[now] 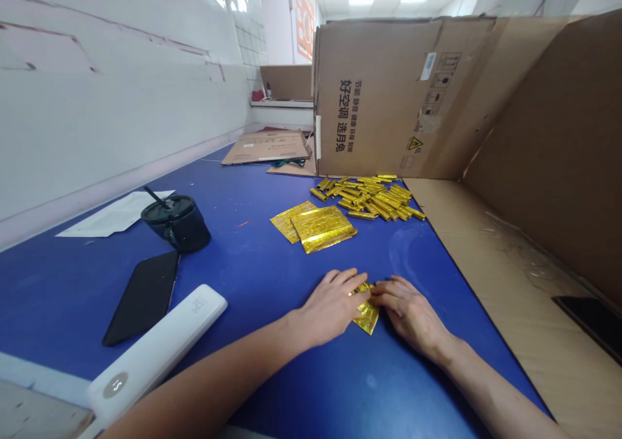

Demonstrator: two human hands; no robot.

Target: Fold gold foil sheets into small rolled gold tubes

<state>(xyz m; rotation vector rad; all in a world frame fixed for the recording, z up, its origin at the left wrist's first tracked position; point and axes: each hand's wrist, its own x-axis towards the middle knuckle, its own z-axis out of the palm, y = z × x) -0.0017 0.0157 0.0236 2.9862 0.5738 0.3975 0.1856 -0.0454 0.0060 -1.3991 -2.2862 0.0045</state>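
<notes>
My left hand (330, 306) and right hand (411, 316) are half-closed, fingertips pinching folded gold foil (367, 313) on the blue table (233, 335) between them. Foil rolls (372, 198) lie at twelve o'clock, flat foil sheets (313, 227) at eleven.

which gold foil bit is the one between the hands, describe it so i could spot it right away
On the blue table, start at the heap of gold rolls by the cardboard box. Come toward the viewer past the flat gold sheets to the small foil piece. It lies between the left hand and right hand, the only gold piece they touch.
</notes>
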